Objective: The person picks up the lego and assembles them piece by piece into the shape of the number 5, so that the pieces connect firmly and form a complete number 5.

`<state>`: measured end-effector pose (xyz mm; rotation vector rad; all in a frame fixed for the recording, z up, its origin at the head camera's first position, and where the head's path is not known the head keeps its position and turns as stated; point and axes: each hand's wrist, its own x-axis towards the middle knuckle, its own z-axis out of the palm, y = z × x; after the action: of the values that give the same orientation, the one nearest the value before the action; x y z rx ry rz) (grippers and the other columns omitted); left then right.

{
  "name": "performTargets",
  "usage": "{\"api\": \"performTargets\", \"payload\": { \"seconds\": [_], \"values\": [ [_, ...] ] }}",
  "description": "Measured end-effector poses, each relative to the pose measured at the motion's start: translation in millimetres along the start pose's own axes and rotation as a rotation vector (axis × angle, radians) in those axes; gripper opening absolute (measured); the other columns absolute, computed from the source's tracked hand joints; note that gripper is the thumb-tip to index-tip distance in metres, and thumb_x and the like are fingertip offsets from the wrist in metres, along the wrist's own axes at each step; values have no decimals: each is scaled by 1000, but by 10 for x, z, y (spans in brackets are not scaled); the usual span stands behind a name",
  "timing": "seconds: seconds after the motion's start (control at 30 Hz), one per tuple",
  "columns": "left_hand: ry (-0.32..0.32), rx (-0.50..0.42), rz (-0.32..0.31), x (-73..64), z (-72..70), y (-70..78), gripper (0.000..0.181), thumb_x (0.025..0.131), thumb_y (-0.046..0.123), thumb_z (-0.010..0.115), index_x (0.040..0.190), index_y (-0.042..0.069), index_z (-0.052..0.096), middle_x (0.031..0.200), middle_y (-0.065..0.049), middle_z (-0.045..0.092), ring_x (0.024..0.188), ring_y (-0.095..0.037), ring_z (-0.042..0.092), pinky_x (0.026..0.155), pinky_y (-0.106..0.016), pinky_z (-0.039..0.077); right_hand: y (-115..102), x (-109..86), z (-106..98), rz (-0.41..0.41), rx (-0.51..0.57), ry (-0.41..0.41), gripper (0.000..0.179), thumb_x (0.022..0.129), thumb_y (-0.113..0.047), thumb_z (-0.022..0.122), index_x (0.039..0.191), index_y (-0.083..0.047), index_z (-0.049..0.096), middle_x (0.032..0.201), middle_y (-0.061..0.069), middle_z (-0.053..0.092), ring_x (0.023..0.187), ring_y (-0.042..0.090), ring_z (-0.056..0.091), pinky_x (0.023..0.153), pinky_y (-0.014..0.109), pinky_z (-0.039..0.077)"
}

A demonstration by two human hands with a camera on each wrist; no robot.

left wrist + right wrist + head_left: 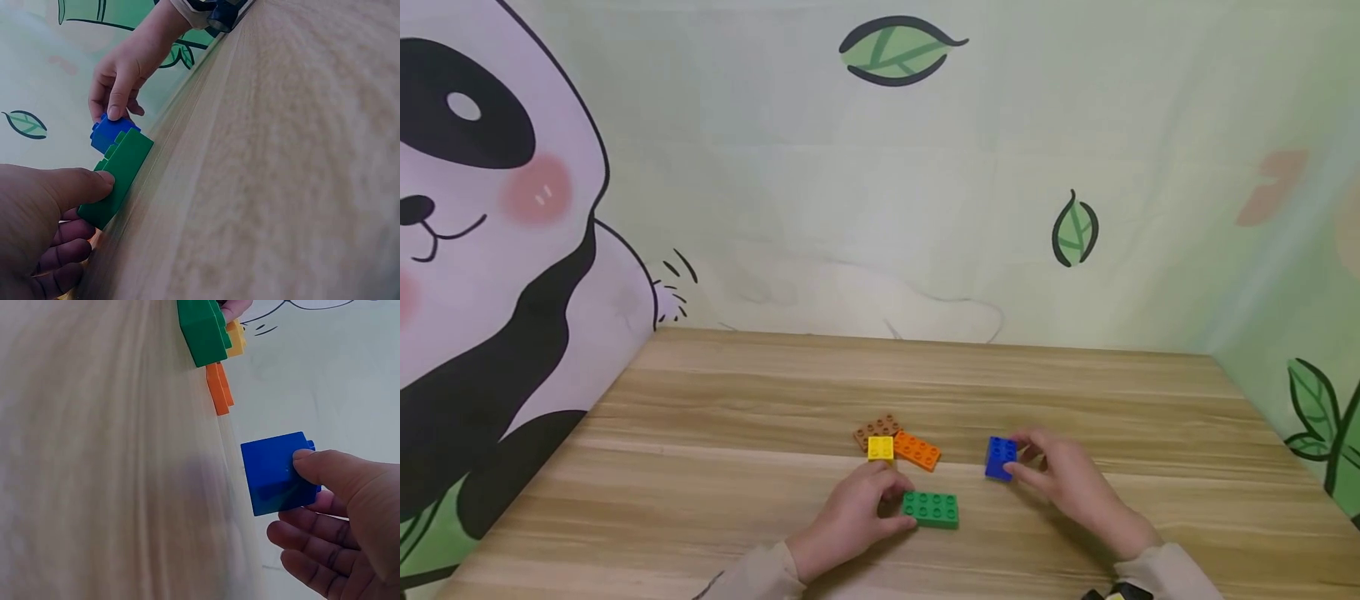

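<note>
My left hand pinches the left end of a long green toy brick between thumb and fingers. The green brick lies near the front of the wooden table, studs up. Further right, my right hand holds a blue toy brick, with the thumb on its near side and fingers behind. In the right wrist view the blue brick looks tall and square; whether it touches the table I cannot tell. A small yellow brick stands just beyond my left fingers, partly hidden by them.
Behind the yellow brick lies a flat brown brick, and beside it a flat orange brick. The wooden table runs back to a cloth backdrop printed with a panda and leaves.
</note>
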<state>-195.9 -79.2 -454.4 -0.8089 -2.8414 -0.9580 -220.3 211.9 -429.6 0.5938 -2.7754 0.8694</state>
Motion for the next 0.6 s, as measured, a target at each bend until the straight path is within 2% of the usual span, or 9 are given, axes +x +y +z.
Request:
{"api": "performTargets", "payload": {
  "seconds": [0.23,0.6],
  "values": [
    [-5,-6,2,1,12,-8,30,77,28,80,101,15,67,89,8,56,82,-2,47,74,-17,45,-63,-6,11,-13,50,4,29,84,-17,73,107,-3,64,87,0,69,77,9,62,64,22,50],
    [-12,-17,-5,4,-8,-7,30,77,28,79,101,15,66,89,8,56,81,-2,47,74,-17,45,-207,-12,30,-13,97,-58,31,85,-23,73,108,-5,64,90,-2,68,78,2,59,66,19,50]
  ]
}}
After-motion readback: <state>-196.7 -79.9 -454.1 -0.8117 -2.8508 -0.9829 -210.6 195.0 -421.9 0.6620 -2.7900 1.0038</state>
